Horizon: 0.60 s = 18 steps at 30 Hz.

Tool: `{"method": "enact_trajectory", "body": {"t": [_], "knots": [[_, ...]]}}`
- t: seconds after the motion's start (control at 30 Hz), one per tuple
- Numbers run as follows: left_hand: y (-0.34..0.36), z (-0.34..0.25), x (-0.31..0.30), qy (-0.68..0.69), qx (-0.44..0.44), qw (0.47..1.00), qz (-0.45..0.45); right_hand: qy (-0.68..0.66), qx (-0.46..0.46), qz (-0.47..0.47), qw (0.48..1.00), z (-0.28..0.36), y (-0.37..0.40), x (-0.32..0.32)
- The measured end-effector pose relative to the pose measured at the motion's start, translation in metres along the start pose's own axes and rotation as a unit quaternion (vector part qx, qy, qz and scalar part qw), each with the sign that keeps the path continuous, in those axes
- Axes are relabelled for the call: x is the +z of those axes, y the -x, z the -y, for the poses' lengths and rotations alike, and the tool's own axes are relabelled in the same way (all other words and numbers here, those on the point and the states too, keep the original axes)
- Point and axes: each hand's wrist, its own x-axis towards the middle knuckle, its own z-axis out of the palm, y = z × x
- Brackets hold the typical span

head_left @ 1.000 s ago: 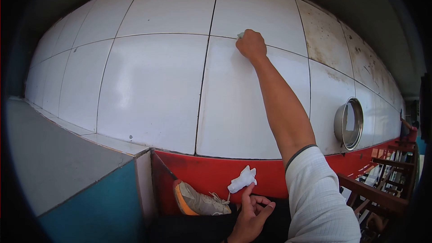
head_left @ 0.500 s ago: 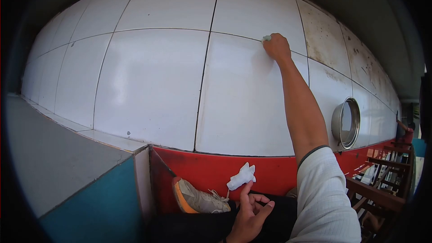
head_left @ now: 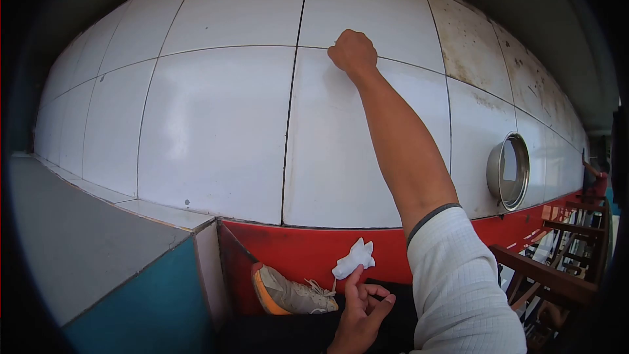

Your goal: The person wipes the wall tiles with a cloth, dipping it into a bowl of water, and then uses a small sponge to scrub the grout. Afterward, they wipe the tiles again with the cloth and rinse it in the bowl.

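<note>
My right hand [head_left: 354, 51] is closed against the white tiled surface [head_left: 223, 105], on the grout line between two rows of tiles. Whatever it holds is almost wholly hidden under the fingers. Low in the view, my left hand [head_left: 363, 311] rests over my dark-clothed leg, palm partly up, fingers loosely curled and apart, holding nothing. Just beyond its index fingertip lies a crumpled white cloth or tissue [head_left: 354, 259] on the red surface [head_left: 288, 239].
A round metal basin [head_left: 508, 172] stands on the tiles at the right. Dark wooden furniture [head_left: 544, 275] is at the lower right. A shoe [head_left: 291, 292] shows on the red surface. Brown stains mark the upper right tiles. Another person [head_left: 595, 182] is at the far right.
My right hand has moved left along the grout line, and the pale thing that showed at its fingers is now almost hidden. My left hand has barely moved.
</note>
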Motion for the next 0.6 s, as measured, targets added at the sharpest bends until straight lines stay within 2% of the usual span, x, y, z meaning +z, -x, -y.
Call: {"method": "enact_trajectory", "body": {"t": [0.1, 0.17, 0.3, 0.43, 0.53, 0.6], "knots": [[0.001, -0.008, 0.001, -0.031, -0.007, 0.999, 0.002, 0.031, 0.077, -0.034, 0.996, -0.061, -0.004, -0.024], [0.002, -0.011, 0.003, -0.037, -0.009, 0.999, 0.004, 0.066, 0.086, -0.059, 0.992, -0.104, -0.006, -0.039], [0.001, -0.010, 0.007, -0.035, -0.029, 0.999, 0.003, 0.061, 0.095, -0.069, 0.991, -0.115, -0.008, -0.040], [-0.001, -0.003, 0.007, -0.045, -0.026, 0.999, 0.001, -0.005, 0.067, -0.040, 0.997, -0.057, -0.005, -0.016], [-0.002, -0.004, 0.006, -0.040, -0.032, 0.999, 0.001, -0.055, 0.000, -0.016, 0.998, 0.004, 0.001, 0.013], [-0.004, -0.006, 0.005, -0.033, -0.036, 0.999, -0.001, -0.076, -0.011, 0.002, 0.997, 0.021, 0.001, 0.018]]}}
